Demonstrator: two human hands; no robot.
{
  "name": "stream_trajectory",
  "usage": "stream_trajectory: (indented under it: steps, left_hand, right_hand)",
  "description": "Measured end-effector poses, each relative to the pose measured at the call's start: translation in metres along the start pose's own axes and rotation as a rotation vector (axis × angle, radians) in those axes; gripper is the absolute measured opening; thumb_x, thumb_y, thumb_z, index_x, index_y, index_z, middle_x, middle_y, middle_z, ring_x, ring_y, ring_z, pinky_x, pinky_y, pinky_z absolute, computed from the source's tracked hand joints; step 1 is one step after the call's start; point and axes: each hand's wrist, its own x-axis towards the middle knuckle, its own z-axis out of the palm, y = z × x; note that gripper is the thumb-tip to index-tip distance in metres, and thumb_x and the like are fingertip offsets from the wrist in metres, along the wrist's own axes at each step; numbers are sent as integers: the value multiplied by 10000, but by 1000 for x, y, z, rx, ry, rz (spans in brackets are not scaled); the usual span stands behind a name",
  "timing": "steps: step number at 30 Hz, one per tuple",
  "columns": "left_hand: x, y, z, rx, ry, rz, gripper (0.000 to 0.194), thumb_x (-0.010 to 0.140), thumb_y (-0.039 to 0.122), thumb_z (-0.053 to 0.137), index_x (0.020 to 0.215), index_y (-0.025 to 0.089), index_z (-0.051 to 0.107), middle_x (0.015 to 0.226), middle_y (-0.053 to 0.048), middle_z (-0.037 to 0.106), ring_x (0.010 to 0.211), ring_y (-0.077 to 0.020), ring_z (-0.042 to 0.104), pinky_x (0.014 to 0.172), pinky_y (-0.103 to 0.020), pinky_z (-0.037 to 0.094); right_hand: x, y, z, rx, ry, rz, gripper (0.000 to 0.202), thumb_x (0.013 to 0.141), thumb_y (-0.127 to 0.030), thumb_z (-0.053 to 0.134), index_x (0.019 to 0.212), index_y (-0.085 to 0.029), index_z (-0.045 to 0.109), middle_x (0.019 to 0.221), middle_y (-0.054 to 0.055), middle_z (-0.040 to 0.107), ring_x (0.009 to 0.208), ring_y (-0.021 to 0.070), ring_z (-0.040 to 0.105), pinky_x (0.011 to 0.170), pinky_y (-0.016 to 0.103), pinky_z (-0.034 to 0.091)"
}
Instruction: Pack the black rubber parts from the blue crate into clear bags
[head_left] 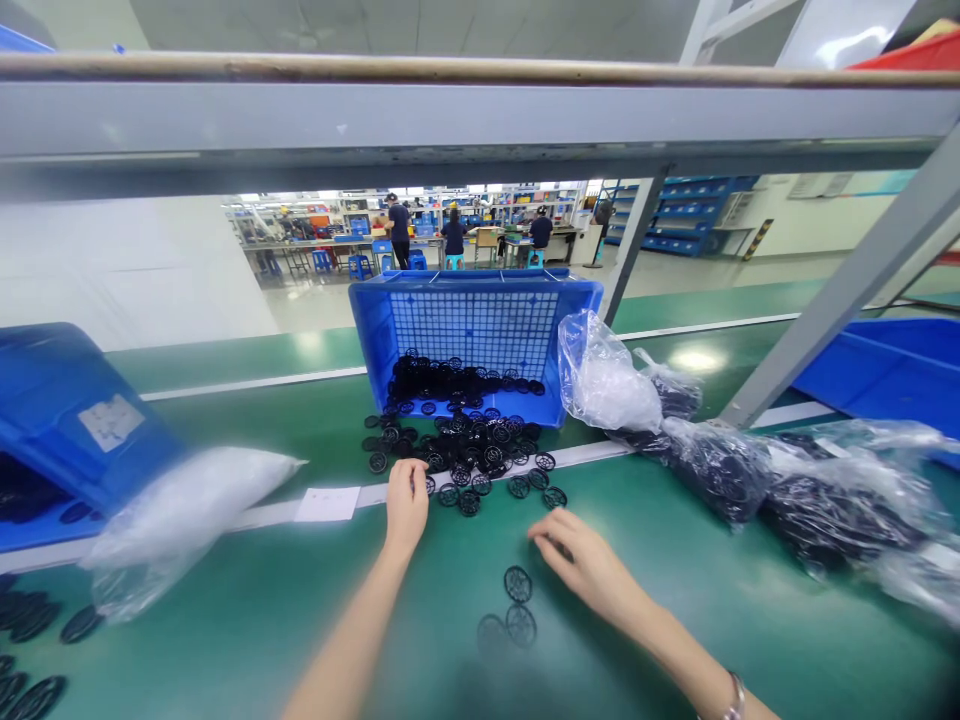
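My left hand is at the near left edge of a pile of black spoked plastic wheels. Its fingers are curled together, and whatever is between them is hidden. One wheel lies right beside these fingertips. My right hand hovers over the green tabletop, thumb and fingers apart, with nothing visible in it. Just left of it is a single wheel, and two blurred wheels show below that one. Behind the pile, a blue crate lies tipped on its side, wheels spilling from it.
Plastic bags of black parts line the right side. On the left are another blue crate, a white plastic bag, a paper slip and more wheels. A shelf beam crosses overhead. Several people sit or stand far off.
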Motion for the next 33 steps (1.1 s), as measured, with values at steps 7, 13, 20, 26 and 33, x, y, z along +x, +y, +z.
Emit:
stream_trajectory:
  steps: [7,13,20,26,33]
  left_hand:
    - [0,0,0,7,8,9,225,975,259,400,887,224,604,912,-61,626,914,-228,606,835,-361,467]
    - [2,-2,0,21,-5,2,225,977,256,396,905,207,604,918,-65,625,918,-227,602,839,-365,471]
    - [-19,41,-8,0,-71,80,199,971,266,422,1000,196,606,1041,-103,630,1035,-245,586,943,-413,461]
    - [-80,100,-24,-126,-705,4,392,1006,349,367,1315,215,568,1457,-119,504,1358,-253,448,1142,-480,353]
    - [-108,121,-34,-234,-1000,126,535,990,437,397,1473,211,430,1511,-117,437,1412,-252,383,1205,-470,239]
  right_hand:
    - [18,53,-6,-175,154,47,237,971,-383,449,1063,-227,602,1038,77,641,949,256,600,851,417,495]
    - [-14,21,-5,191,-153,192,278,976,-468,464,1137,-265,564,832,-6,601,720,180,579,664,297,487]
    - [-32,9,-17,189,-185,158,348,1011,-487,376,1178,-287,607,1081,42,600,970,208,593,884,339,480]
    - [-39,2,-14,255,-181,81,386,1048,-426,297,1275,-267,565,1226,57,588,1181,211,510,1065,365,381]
    - [-57,-31,-19,283,-341,36,310,1046,-378,327,1149,-298,608,1118,24,634,1044,182,589,951,317,459]
